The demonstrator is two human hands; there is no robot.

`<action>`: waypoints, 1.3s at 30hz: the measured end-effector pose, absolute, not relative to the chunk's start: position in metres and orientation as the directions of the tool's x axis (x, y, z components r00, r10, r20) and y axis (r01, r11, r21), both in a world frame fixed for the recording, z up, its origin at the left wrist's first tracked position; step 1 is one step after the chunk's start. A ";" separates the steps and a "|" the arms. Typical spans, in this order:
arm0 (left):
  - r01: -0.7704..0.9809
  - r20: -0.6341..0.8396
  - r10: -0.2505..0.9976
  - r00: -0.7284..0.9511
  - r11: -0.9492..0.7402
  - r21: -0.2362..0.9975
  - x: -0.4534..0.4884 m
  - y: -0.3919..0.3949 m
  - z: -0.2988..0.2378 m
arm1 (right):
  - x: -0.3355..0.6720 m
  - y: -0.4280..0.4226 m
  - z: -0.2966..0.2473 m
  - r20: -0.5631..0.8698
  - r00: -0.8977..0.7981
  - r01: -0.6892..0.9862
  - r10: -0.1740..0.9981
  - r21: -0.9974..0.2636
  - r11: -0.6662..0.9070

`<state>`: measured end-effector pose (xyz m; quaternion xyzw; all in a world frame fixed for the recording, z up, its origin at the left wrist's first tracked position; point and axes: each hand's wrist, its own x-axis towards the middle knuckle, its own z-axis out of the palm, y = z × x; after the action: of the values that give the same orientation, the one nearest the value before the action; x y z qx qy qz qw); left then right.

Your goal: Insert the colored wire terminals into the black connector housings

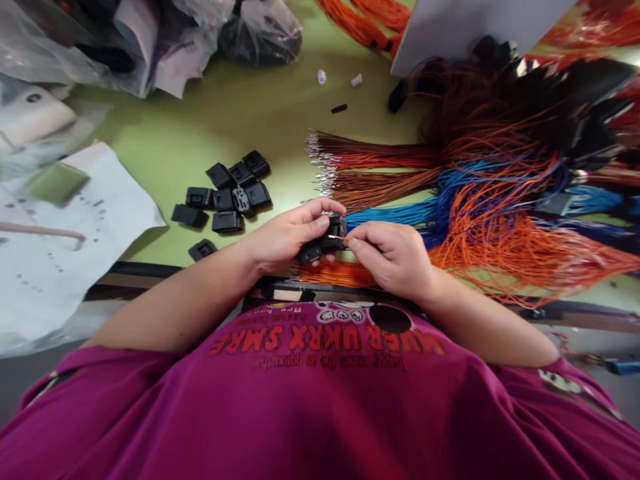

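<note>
My left hand [287, 235] is closed around a small black plastic connector housing [325, 244], held just above the near edge of the green table. My right hand [393, 257] pinches the metal-tipped end of a thin orange wire [339, 237] right at the connector's face. The two hands touch at the connector. Bundles of orange wires [500, 247], blue wires [400, 213] and brown wires [380, 160] fan out on the table to the right, their metal terminals pointing left.
Several loose black connector housings [227, 197] lie in a cluster left of my hands. White paper sheets [60, 240] and plastic bags [150, 40] cover the left side. A grey board [465, 27] stands at the back right.
</note>
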<state>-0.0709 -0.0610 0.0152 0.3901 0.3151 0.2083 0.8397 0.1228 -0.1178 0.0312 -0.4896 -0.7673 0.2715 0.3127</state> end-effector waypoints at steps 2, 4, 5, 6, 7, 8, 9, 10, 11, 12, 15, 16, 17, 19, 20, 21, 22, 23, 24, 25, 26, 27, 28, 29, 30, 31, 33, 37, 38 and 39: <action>-0.107 -0.352 0.582 0.733 0.610 0.785 -0.072 -0.059 0.015 | 0.123 -0.117 0.033 0.198 -0.309 0.578 0.930 -0.738 0.349; -0.128 -0.323 0.600 0.732 0.586 0.800 -0.072 -0.056 0.014 | 0.123 -0.117 0.035 0.182 -0.289 0.575 0.940 -0.752 0.322; -0.135 -0.311 0.615 0.725 0.569 0.811 -0.072 -0.055 0.013 | 0.123 -0.117 0.035 0.169 -0.291 0.573 0.942 -0.757 0.313; -0.139 -0.305 0.631 0.713 0.554 0.821 -0.072 -0.055 0.013 | 0.123 -0.118 0.035 0.157 -0.298 0.570 0.942 -0.762 0.308; -0.145 -0.302 0.646 0.701 0.543 0.827 -0.072 -0.054 0.012 | 0.122 -0.118 0.035 0.148 -0.310 0.566 0.939 -0.765 0.307; -0.150 -0.301 0.657 0.691 0.538 0.829 -0.072 -0.054 0.012 | 0.122 -0.118 0.036 0.144 -0.320 0.561 0.936 -0.767 0.310; -0.153 -0.303 0.663 0.685 0.538 0.829 -0.073 -0.054 0.012 | 0.122 -0.119 0.036 0.145 -0.323 0.559 0.935 -0.768 0.312; -0.154 -0.308 0.665 0.680 0.540 0.828 -0.073 -0.055 0.012 | 0.123 -0.119 0.036 0.150 -0.318 0.561 0.936 -0.766 0.313; -0.151 -0.311 0.667 0.677 0.540 0.828 -0.073 -0.055 0.012 | 0.124 -0.119 0.037 0.157 -0.304 0.568 0.939 -0.761 0.312; -0.146 -0.312 0.668 0.675 0.536 0.832 -0.073 -0.055 0.013 | 0.125 -0.119 0.038 0.162 -0.291 0.580 0.943 -0.754 0.309; -0.128 -0.301 0.667 0.682 0.514 0.848 -0.074 -0.055 0.017 | 0.128 -0.119 0.040 0.162 -0.283 0.616 0.945 -0.724 0.309; -0.126 -0.294 0.667 0.684 0.506 0.853 -0.074 -0.055 0.018 | 0.129 -0.119 0.040 0.159 -0.287 0.628 0.945 -0.713 0.311; -0.126 -0.289 0.671 0.682 0.497 0.858 -0.074 -0.055 0.019 | 0.129 -0.119 0.040 0.157 -0.290 0.641 0.944 -0.700 0.314; -0.113 -0.292 0.679 0.673 0.485 0.867 -0.074 -0.055 0.019 | 0.129 -0.120 0.039 0.148 -0.296 0.670 0.944 -0.671 0.316; -0.107 -0.296 0.685 0.665 0.480 0.871 -0.073 -0.055 0.019 | 0.129 -0.120 0.038 0.141 -0.296 0.685 0.945 -0.658 0.312; -0.101 -0.301 0.691 0.657 0.476 0.874 -0.073 -0.054 0.019 | 0.128 -0.120 0.037 0.133 -0.295 0.698 0.946 -0.646 0.309; -0.096 -0.304 0.698 0.649 0.472 0.877 -0.073 -0.054 0.018 | 0.128 -0.120 0.036 0.123 -0.297 0.709 0.947 -0.636 0.305; -0.093 -0.305 0.704 0.642 0.466 0.880 -0.073 -0.054 0.018 | 0.127 -0.120 0.035 0.115 -0.297 0.719 0.948 -0.627 0.301; -0.088 -0.303 0.710 0.636 0.457 0.885 -0.073 -0.054 0.017 | 0.127 -0.120 0.035 0.107 -0.297 0.729 0.949 -0.616 0.298; -0.080 -0.299 0.715 0.631 0.444 0.893 -0.073 -0.054 0.017 | 0.127 -0.120 0.034 0.101 -0.295 0.740 0.950 -0.606 0.294; -0.066 -0.294 0.720 0.628 0.426 0.902 -0.073 -0.054 0.016 | 0.127 -0.120 0.033 0.093 -0.292 0.748 0.952 -0.597 0.288; -0.049 -0.282 0.729 0.623 0.397 0.916 -0.074 -0.054 0.016 | 0.127 -0.119 0.033 0.084 -0.287 0.754 0.954 -0.595 0.279; -0.030 -0.265 0.742 0.616 0.358 0.933 -0.074 -0.054 0.016 | 0.126 -0.119 0.032 0.073 -0.281 0.755 0.957 -0.599 0.267; -0.008 -0.243 0.757 0.607 0.312 0.950 -0.074 -0.054 0.016 | 0.126 -0.118 0.032 0.061 -0.275 0.750 0.960 -0.611 0.254; 0.014 -0.220 0.772 0.596 0.264 0.964 -0.074 -0.054 0.016 | 0.126 -0.117 0.031 0.049 -0.271 0.739 0.961 -0.630 0.241; 0.034 -0.198 0.785 0.587 0.220 0.975 -0.075 -0.054 0.016 | 0.125 -0.117 0.031 0.039 -0.270 0.724 0.962 -0.651 0.229; 0.064 -0.168 0.800 0.576 0.161 0.985 -0.075 -0.055 0.016 | 0.124 -0.116 0.031 0.028 -0.273 0.691 0.962 -0.690 0.216; 0.097 -0.149 0.798 0.585 0.114 0.989 -0.073 -0.057 0.016 | 0.120 -0.117 0.028 0.027 -0.275 0.671 0.961 -0.710 0.212; 0.107 -0.144 0.794 0.591 0.100 0.989 -0.073 -0.057 0.016 | 0.119 -0.117 0.026 0.026 -0.279 0.678 0.960 -0.702 0.216; 0.118 -0.139 0.792 0.594 0.084 0.989 -0.073 -0.057 0.016 | 0.118 -0.117 0.024 0.025 -0.285 0.687 0.958 -0.692 0.222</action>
<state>-0.0726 -0.0575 0.0158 0.6232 0.3653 0.2634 0.6394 0.1176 -0.1174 0.0236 -0.5510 -0.7465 0.2920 0.2321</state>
